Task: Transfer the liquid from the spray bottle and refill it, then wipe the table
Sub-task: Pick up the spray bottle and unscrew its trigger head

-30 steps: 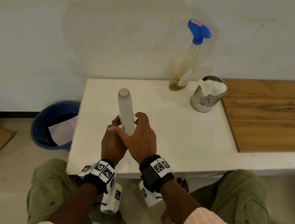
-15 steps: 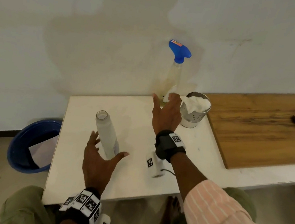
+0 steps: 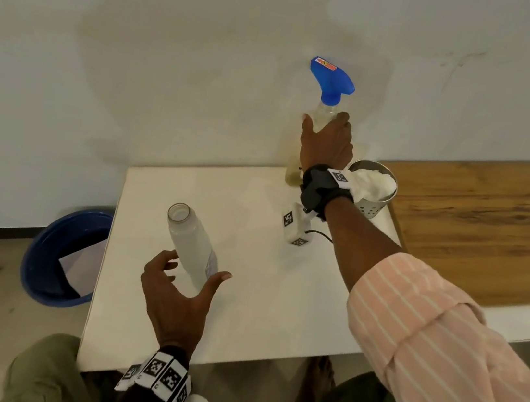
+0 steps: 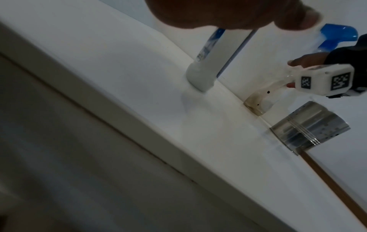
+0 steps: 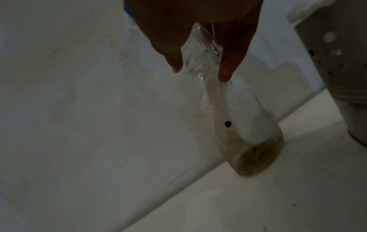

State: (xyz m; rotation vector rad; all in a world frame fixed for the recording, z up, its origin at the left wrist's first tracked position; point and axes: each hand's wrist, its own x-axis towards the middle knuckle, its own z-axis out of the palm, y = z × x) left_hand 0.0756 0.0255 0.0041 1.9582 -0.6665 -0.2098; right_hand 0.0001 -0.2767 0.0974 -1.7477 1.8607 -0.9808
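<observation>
I take the uncapped white bottle as my landmark; it stands upright on the white table, mouth open. To its left, off the table on the floor, sits a blue bin. My left hand hovers just in front of the bottle's base with fingers spread and relaxed, grasping nothing; I cannot tell if a fingertip grazes the side. Far to the right and behind the bottle, against the wall, stands the spray bottle with its blue trigger head, a little yellowish liquid at its foot. My right hand wraps its neck, fingers and thumb pinching the clear plastic. Just right of that is a metal cup stuffed with white tissue. I judge the step is fetching the sprayer: I'd firm the grip below the head, lift straight up clear of the cup, carry it level toward the open bottle, and close my left hand on that bottle first so it can't tip
</observation>
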